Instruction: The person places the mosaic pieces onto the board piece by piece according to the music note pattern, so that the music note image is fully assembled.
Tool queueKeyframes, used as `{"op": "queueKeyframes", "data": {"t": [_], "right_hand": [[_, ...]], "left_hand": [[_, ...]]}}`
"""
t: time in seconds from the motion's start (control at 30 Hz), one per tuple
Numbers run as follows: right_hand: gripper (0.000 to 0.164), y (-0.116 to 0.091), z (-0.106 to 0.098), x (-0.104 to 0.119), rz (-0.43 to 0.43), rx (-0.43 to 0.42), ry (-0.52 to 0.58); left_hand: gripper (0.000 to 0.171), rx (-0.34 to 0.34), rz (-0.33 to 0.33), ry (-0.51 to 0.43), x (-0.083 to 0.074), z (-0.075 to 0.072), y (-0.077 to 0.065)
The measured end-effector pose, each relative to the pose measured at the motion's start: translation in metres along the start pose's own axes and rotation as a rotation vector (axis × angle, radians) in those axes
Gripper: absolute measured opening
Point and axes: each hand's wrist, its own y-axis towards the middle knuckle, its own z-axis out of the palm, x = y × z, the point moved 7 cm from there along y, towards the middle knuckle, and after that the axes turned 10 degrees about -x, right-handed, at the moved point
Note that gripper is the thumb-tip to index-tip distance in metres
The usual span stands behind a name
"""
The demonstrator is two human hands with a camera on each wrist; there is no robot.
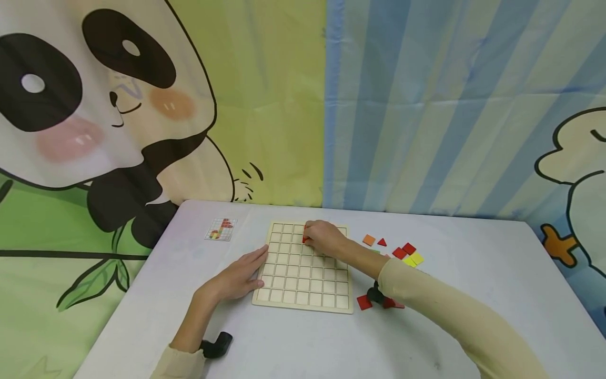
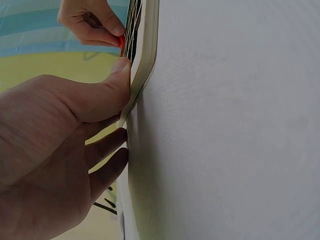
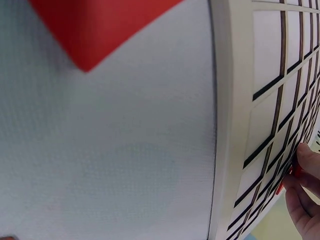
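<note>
A pale wooden grid board lies on the table. At its far middle part, my right hand pinches a red tile between thumb and fingers, down at the grid cells. The right wrist view shows red below those fingertips; the tile's full shape is hidden by the hand. My left hand rests at the board's left edge. Seen from the left wrist, its thumb touches the rim and its other fingers stretch along the side.
Right of the board lie an orange square, a red triangle, red squares and yellow pieces. Nearer, a red tile lies beside others partly behind the right wrist camera. A pattern card lies at the back left.
</note>
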Motion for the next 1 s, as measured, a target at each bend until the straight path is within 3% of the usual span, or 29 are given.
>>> {"op": "queueKeyframes", "data": {"t": [0.37, 0.6, 0.77, 0.87, 1.0], "right_hand": [[0.007, 0.002, -0.001, 0.001, 0.003, 0.031, 0.034], [0.01, -0.002, -0.001, -0.008, 0.095, 0.088, 0.082], [0.017, -0.006, -0.001, -0.009, 0.089, 0.148, 0.091], [0.021, -0.009, -0.008, -0.007, 0.069, 0.163, 0.084], [0.024, -0.026, -0.029, -0.005, 0.081, 0.122, 0.097]], "left_hand": [[0.074, 0.009, -0.025, -0.006, 0.004, 0.001, 0.0], [0.074, 0.014, -0.006, -0.008, 0.004, 0.007, 0.004], [0.074, 0.016, -0.016, -0.008, 0.002, 0.005, 0.003], [0.075, 0.015, -0.027, -0.003, 0.003, 0.004, 0.003], [0.075, 0.015, -0.022, -0.006, 0.005, 0.005, 0.002]]}}
